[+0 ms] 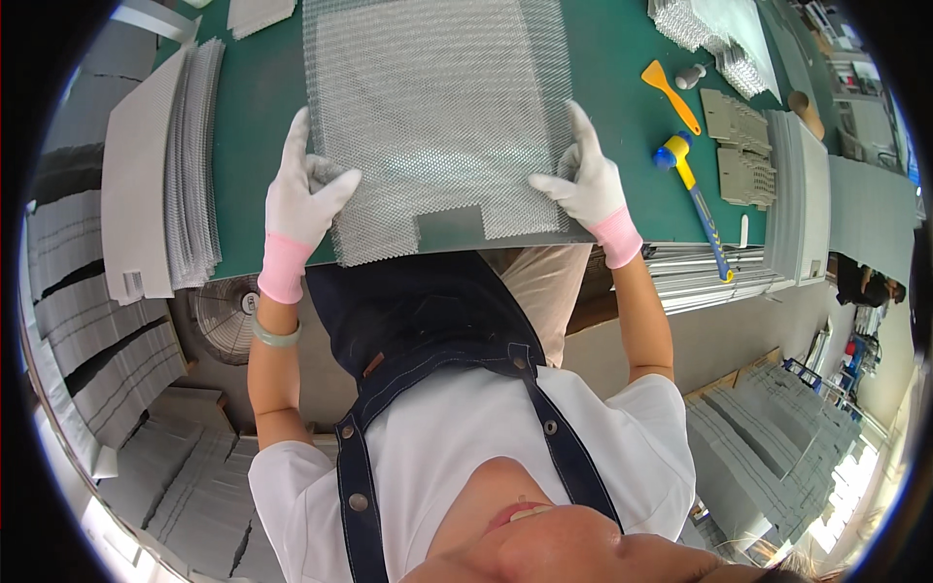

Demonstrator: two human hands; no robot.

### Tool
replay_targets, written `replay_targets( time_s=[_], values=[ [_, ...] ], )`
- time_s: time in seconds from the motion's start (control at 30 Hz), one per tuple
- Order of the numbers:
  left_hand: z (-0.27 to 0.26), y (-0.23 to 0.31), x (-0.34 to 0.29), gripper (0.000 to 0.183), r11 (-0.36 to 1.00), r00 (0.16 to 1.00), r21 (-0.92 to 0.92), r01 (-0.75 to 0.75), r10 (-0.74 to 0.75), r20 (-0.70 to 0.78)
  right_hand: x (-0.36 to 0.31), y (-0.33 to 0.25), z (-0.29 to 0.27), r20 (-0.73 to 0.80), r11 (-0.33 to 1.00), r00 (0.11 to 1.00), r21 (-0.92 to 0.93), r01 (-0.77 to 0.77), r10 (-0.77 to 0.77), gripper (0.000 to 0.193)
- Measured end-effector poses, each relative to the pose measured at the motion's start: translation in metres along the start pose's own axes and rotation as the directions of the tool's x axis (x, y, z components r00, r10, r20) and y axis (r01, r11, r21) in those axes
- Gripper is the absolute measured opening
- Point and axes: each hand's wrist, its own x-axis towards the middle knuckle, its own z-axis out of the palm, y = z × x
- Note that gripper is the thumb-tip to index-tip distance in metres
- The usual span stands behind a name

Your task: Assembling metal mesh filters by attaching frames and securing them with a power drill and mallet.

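A silver metal mesh sheet (437,107) lies across the green tabletop (617,68) in front of me, with a rectangular notch in its near edge. Its rippled pattern and offset borders look like more than one layer. My left hand (303,194), in a white glove with a pink cuff, grips the left edge, thumb over the mesh and index finger stretched along the side. On the opposite edge my right hand (588,185), gloved the same way, holds the sheet with its thumb over the mesh. The fingers beneath are partly hidden.
To the right lie a yellow scraper (671,97), a mallet (692,189) with blue and yellow parts, and grey-brown notched plates (741,136). Stacks of mesh panels stand at left (160,175) and right (797,194). A floor fan (224,316) sits below the table's left side.
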Motion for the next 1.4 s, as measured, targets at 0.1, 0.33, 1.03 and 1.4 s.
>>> replay_targets(
  time_s=[0.1, 0.33, 1.03, 1.4],
  values=[
    [-0.005, -0.009, -0.002, 0.082, 0.995, 0.996, 0.062, 0.081, -0.083, 0.035, 0.0, -0.002, 0.004, 0.047, 0.999, 0.998, -0.016, -0.034, 0.035, 0.099],
    [-0.003, -0.022, -0.001, 0.083, 0.987, 0.988, 0.076, 0.139, -0.144, 0.056, 0.002, -0.004, 0.01, -0.029, 0.978, 0.999, -0.205, 0.034, -0.041, 0.094],
    [0.0, -0.015, 0.001, 0.088, 0.891, 0.986, 0.446, 0.092, -0.142, 0.082, 0.006, -0.012, 0.002, 0.18, 0.937, 0.979, -0.347, -0.031, 0.099, 0.095],
    [-0.003, -0.015, 0.003, 0.086, 0.934, 0.99, 0.349, 0.071, -0.109, 0.09, 0.016, -0.013, 0.0, 0.231, 0.933, 0.962, -0.356, -0.054, 0.144, 0.095]
  ],
)
